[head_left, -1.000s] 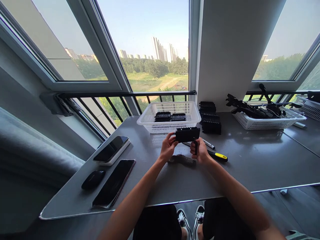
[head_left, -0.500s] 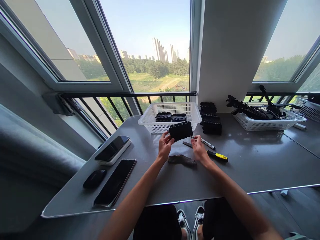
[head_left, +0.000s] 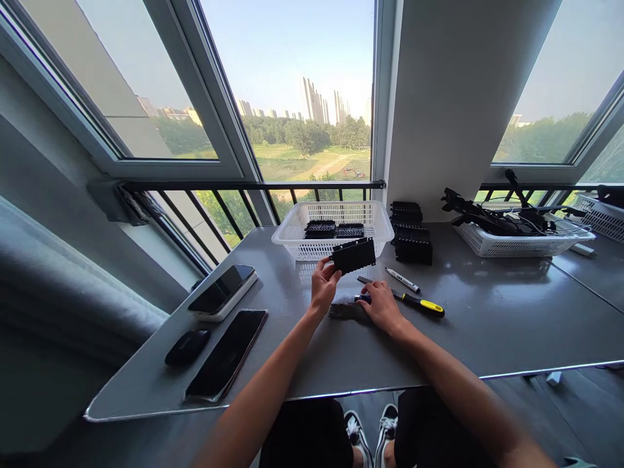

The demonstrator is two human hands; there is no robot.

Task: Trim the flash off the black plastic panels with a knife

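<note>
In the head view, I see the left hand (head_left: 324,286) pinching a flat black piece (head_left: 353,255) by its end, up in front of the white basket (head_left: 292,250). The right hand (head_left: 383,302) is low at the tabletop (head_left: 468,344), fingers bent by a little blue thing (head_left: 361,298). I can't tell if they grip it. A dark rag (head_left: 344,312) lies just beside.

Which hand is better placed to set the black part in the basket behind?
Likely the left hand: it holds the black part before the basket; the right hand is by the dark strip.
</note>
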